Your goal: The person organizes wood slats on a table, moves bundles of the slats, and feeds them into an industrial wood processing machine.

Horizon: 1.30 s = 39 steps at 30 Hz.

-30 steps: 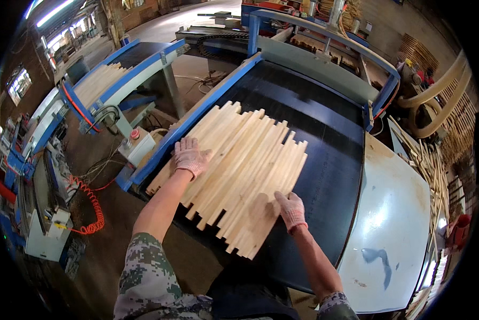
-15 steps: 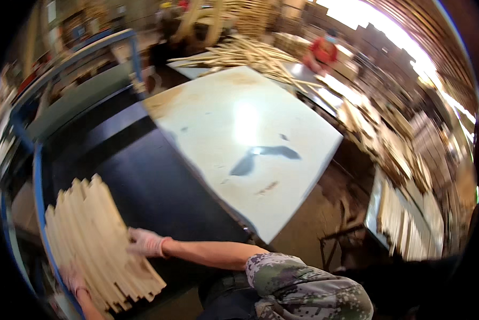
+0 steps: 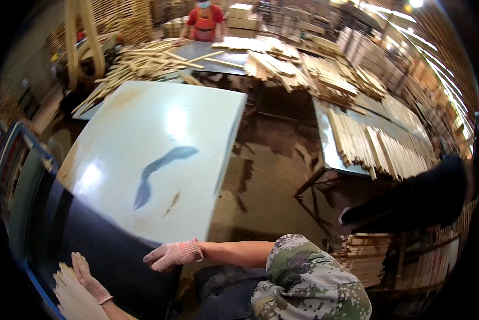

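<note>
Swung further right since a moment earlier, the view left the wooden slats (image 3: 71,296) at the lower-left edge on the dark belt (image 3: 90,234), left hand (image 3: 90,282) flat on them, right hand (image 3: 172,255) loosely open, empty; stacking seemed unfinished.

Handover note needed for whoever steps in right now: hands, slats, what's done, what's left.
Left hand: gloved, flat on the bundle of wooden slats at the lower left, on the dark belt.
Right hand: gloved, empty, fingers loosely open over the belt's edge, beside the pale blue table.
Done: slats gathered into one bundle.
Left: bundle is not yet off the belt; the pale table holds nothing. More slats lie on the far benches.
</note>
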Available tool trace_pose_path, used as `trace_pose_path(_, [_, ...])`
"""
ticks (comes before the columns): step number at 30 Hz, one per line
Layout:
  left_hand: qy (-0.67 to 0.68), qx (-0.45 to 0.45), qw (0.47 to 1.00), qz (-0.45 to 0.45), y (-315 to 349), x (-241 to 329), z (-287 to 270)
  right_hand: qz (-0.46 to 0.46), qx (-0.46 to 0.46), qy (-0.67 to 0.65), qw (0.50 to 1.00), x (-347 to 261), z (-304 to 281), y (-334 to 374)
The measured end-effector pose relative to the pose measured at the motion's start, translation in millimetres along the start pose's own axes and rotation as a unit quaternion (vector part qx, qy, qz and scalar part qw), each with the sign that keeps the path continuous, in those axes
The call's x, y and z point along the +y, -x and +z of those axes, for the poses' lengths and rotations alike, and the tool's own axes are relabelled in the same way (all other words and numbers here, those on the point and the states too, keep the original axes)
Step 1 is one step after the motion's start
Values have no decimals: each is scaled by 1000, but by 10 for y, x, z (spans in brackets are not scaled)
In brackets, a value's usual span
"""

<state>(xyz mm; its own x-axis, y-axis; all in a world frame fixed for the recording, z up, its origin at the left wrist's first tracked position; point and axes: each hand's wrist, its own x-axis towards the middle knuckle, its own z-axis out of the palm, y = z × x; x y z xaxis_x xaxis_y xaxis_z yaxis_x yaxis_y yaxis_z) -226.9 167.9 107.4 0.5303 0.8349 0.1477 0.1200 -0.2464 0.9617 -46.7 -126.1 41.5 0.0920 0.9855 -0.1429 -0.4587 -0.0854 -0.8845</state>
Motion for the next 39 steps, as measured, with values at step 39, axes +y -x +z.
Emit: trace_pose_path(39, [-20, -736, 650, -191, 1794, 887, 10573, 108, 749, -424, 498, 2153, -4860, 6048])
